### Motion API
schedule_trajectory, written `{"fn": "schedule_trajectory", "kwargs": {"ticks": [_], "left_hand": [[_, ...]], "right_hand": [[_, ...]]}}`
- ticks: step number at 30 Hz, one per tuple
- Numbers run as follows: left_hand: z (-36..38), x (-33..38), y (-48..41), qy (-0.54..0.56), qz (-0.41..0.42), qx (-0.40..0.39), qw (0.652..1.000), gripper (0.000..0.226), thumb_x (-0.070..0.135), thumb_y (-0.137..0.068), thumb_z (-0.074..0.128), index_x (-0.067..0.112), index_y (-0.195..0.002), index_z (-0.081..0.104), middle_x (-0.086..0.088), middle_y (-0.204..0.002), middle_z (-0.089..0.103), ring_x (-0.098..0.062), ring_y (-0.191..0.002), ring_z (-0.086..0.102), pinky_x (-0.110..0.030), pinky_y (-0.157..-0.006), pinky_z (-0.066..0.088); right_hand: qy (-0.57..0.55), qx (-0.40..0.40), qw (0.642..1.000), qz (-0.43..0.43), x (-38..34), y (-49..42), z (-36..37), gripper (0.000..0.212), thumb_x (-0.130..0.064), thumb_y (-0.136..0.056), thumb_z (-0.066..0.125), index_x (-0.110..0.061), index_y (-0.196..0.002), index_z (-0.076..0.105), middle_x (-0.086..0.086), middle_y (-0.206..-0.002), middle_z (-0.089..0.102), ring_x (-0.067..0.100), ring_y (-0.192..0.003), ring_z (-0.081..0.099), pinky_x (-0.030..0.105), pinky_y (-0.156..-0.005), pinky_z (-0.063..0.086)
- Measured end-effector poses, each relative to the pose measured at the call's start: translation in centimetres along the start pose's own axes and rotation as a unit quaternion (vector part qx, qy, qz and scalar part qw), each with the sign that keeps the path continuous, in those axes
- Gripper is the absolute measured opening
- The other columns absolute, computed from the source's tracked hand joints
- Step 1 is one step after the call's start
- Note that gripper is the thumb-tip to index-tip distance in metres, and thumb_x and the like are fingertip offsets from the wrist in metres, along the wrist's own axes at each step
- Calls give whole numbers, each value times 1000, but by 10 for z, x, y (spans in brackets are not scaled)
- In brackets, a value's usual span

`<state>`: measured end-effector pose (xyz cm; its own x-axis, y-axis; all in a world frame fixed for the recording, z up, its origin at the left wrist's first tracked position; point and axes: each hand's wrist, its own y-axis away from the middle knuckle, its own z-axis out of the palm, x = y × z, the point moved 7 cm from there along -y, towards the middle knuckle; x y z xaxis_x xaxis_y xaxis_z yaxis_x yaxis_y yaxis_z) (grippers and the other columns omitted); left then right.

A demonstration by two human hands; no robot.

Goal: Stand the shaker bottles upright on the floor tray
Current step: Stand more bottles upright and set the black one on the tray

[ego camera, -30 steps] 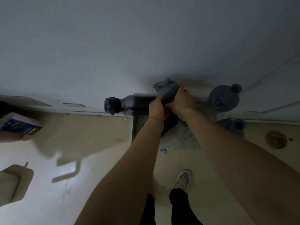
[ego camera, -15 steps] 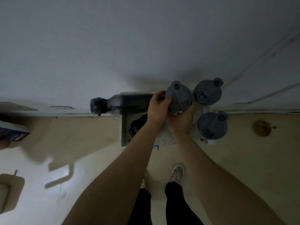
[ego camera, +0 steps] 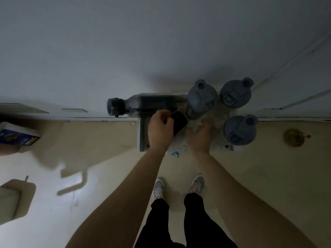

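Three grey shaker bottles stand upright on the pale floor tray [ego camera: 143,138] against the wall: one at the back middle [ego camera: 201,98], one at the back right [ego camera: 235,93], one at the front right [ego camera: 239,129]. A dark clear bottle [ego camera: 152,105] with a black cap lies on its side along the tray's back edge, its cap past the left rim. My left hand [ego camera: 160,130] curls around one end of a black bottle [ego camera: 180,122] lying in the tray. With fingers spread, my right hand [ego camera: 200,138] rests on the tray below the middle shaker, holding nothing.
The wall and baseboard run right behind the tray, with a door frame to the right. A blue box [ego camera: 18,137] lies far left, a beige object [ego camera: 14,199] at lower left. A brass floor fitting [ego camera: 293,137] is at the right. My shoes [ego camera: 197,183] stand just before the tray.
Both hands have let go of the middle grey shaker, which now stands upright. My left hand dropped onto the black bottle; my right hand drew back onto the tray.
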<state>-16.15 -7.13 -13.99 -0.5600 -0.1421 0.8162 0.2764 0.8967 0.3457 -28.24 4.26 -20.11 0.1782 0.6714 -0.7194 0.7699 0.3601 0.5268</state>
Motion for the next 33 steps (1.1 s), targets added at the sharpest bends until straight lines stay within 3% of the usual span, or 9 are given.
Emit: {"fn": "schedule_trajectory", "kwargs": {"ticks": [2,5,9,12,15,17,21,26,33], "left_hand": [[-15,-30,7,-83,-11,37,996,31,19,-89,56,17,-119,62,-3,-116,62,-19,-102,60,-37,-89,54],[-14,-64,11,-142,-47,0,989,46,24,-88,57,12,-132,52,-11,-128,54,-30,-111,57,-46,-93,52],[-7,-80,10,-109,-92,-38,989,67,38,-84,54,11,-144,41,-15,-135,54,-34,-121,53,-50,-100,47],[-11,-75,11,-106,-97,-48,988,62,45,-82,47,16,-137,53,-14,-125,57,-33,-115,54,-48,-100,47],[-17,-61,15,-109,-37,-61,991,50,54,-82,45,28,-120,65,-4,-115,56,-26,-109,53,-47,-98,47],[-10,-52,20,-22,-36,-107,993,41,54,-82,51,33,-114,64,-1,-116,56,-21,-108,57,-46,-95,52],[22,-26,29,48,-44,-209,976,42,53,-83,60,37,-121,56,5,-122,60,-19,-110,61,-45,-94,56],[57,-13,33,25,-55,-222,973,51,61,-83,58,34,-126,54,5,-120,62,-20,-110,62,-46,-94,55],[76,-14,35,-19,-74,-219,973,60,57,-84,62,20,-131,55,1,-118,64,-22,-108,63,-47,-92,56]], "right_hand": [[-16,-56,997,48,18,10,19,59,-17,-88,64,1,-140,43,14,-125,54,29,-111,55,30,-90,41],[-157,-143,959,185,39,26,56,56,-29,-77,58,-9,-128,50,8,-101,61,27,-90,58,36,-77,45],[-235,-233,910,249,45,42,97,67,-53,-76,61,-26,-137,48,5,-123,66,26,-107,65,50,-98,51],[-246,-214,910,256,44,48,94,63,-51,-84,58,-29,-142,44,9,-127,64,32,-110,64,51,-97,52],[-253,-188,910,267,50,52,72,64,-62,-83,51,-30,-139,45,15,-120,65,36,-102,65,43,-77,58],[-262,-190,907,271,50,54,53,63,-66,-90,40,-20,-130,56,18,-113,67,34,-96,65,39,-71,55],[-297,-173,900,268,44,52,19,73,-71,-90,32,-15,-124,64,18,-112,68,31,-88,63,37,-69,51],[-286,-111,912,273,48,41,-12,86,-80,-85,28,-12,-121,67,10,-83,66,22,-63,57,31,-59,50],[-309,-91,906,275,54,33,-25,68,-71,-91,30,-16,-108,67,7,-85,60,17,-61,45,35,-65,48]]}}
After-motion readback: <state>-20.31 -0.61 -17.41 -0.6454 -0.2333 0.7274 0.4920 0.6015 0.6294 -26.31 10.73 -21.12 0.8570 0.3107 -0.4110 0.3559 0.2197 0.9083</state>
